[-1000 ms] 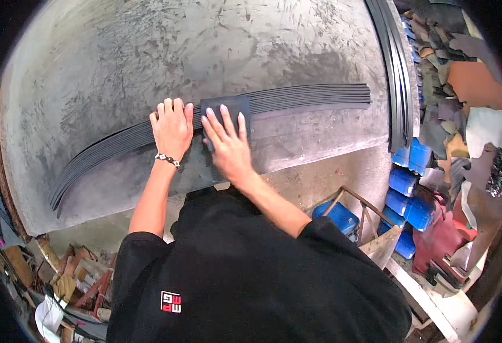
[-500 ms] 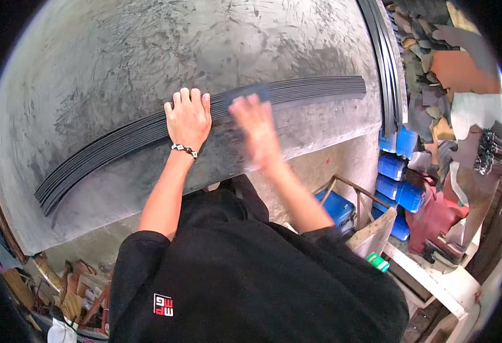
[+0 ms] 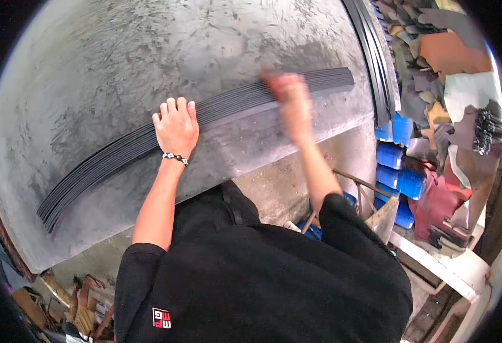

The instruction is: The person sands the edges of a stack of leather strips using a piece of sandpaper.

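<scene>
A curved bundle of thin dark strips [image 3: 236, 107] lies across a grey, smudged slab [image 3: 148, 46]. My left hand [image 3: 176, 127] bears down on the bundle left of its middle, fingers bent over its far edge; a beaded bracelet circles that wrist. Farther right, my right hand [image 3: 294, 106] is over the strips, smeared by motion. At its fingertips is a blurred reddish-brown thing [image 3: 274, 83], which the hand seems to grip; its kind cannot be made out.
More long black strips [image 3: 371, 57] hang over the slab's right edge. Beyond are blue containers [image 3: 391, 154] and a pile of leather-like pieces [image 3: 454, 54]. Scraps [image 3: 82, 303] lie at lower left. A white frame [image 3: 434, 271] stands at lower right.
My right hand has moved right along the strips. The dark flat patch beneath it earlier is out of sight, and a reddish-brown thing shows there. My left hand remains on the bundle.
</scene>
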### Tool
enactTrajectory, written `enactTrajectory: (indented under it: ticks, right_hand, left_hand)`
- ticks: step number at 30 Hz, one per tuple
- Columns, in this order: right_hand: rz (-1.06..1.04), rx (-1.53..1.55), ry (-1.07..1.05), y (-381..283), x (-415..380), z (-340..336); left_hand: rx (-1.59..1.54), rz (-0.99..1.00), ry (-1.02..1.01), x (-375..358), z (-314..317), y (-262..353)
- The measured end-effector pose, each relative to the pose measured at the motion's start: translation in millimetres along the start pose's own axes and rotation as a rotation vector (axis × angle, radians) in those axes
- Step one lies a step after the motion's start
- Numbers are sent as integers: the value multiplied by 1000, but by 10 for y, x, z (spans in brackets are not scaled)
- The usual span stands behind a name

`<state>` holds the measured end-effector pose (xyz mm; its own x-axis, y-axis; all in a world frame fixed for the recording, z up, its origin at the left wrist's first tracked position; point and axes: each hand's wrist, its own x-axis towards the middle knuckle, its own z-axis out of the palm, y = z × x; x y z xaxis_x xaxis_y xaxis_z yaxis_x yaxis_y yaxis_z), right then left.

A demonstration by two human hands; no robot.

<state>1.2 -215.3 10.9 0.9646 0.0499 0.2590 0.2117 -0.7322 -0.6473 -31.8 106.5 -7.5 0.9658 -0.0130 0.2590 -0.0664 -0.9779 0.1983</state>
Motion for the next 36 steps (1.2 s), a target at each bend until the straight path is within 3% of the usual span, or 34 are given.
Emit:
enactTrajectory:
  ticks: [1, 2, 3, 4, 5, 8, 11, 14, 15, 16, 17, 18, 19, 20, 22, 24, 25, 26, 27, 28, 29, 30, 31, 32, 34, 36]
  right_hand:
    - [-22, -336, 176, 522, 188, -307]
    - [206, -374, 208, 882, 283, -633]
    - [357, -560, 405, 1145, 277, -733]
    - [268, -473, 537, 1321, 222, -749]
    - [339, -314, 529, 922, 254, -761]
    - [290, -219, 632, 5, 232, -699]
    - [-75, -386, 670, -36, 217, -703]
    - [-89, -529, 472, 161, 163, -755]
    - [-51, -303, 382, 251, 52, -542]
    - [15, 92, 229, -64, -106, -295]
    - [-110, -665, -83, -136, -335, 182]
    - [-143, -373, -42, -548, -493, 563]
    - [-161, -61, -144, -850, -653, 826]
    - [-282, -12, -223, -932, -834, 1060]
    - [-382, -11, -363, -655, -566, 544]
    - [-388, -310, -247, -18, -128, -229]
    - [-275, -483, -146, 574, 11, -436]
    - [-140, -324, 2, 940, 143, -740]
    - [-49, -483, 108, 1251, 217, -687]
    - [47, -638, 209, 1084, 307, -631]
    - [334, -684, 80, 850, 215, -385]
    - [-15, -804, 254, 570, -135, 185]
    - [25, -374, 150, -202, -293, 573]
    - [-154, -431, -73, -929, -509, 780]
    - [-271, -211, -243, -1176, -809, 1042]
    - [-264, -376, -299, -720, -471, 410]
  left_hand:
    - [18, 0, 7, -2, 7, 6]
    - [20, 5, -1, -36, 1, 13]
    - [26, 10, -8, -58, -11, 12]
    - [36, 3, 3, 1, 1, -6]
    - [26, -5, -17, 5, 5, -5]
    - [22, -19, -43, 14, -23, 12]
    - [20, -24, -46, 14, -26, 41]
    - [27, -17, -27, 13, -5, -13]
    - [31, -14, -33, 9, -20, -9]
    - [27, -13, -37, 16, -20, 28]
    - [46, -26, -52, 24, -23, 41]
    - [48, -29, -48, 23, -18, 50]
    - [49, -30, -58, 6, 2, 39]
    - [55, -27, -63, 9, 24, 20]
    - [52, -19, -74, -26, 18, 21]
    - [51, -16, -62, 33, 33, 8]
    - [50, -20, -66, 8, 29, 17]
    - [49, -22, -63, 9, 28, 23]
    - [51, -23, -58, 33, 30, 23]
    - [54, -26, -60, 20, 22, 30]
    - [55, -28, -62, 9, 17, 34]
    - [48, -27, -55, 14, 18, 33]
    - [40, -26, -51, 6, 17, 31]
    - [32, -28, -44, 8, 25, 23]
    - [14, -24, -41, -32, 27, 5]
    - [16, -18, -10, -7, 39, -10]
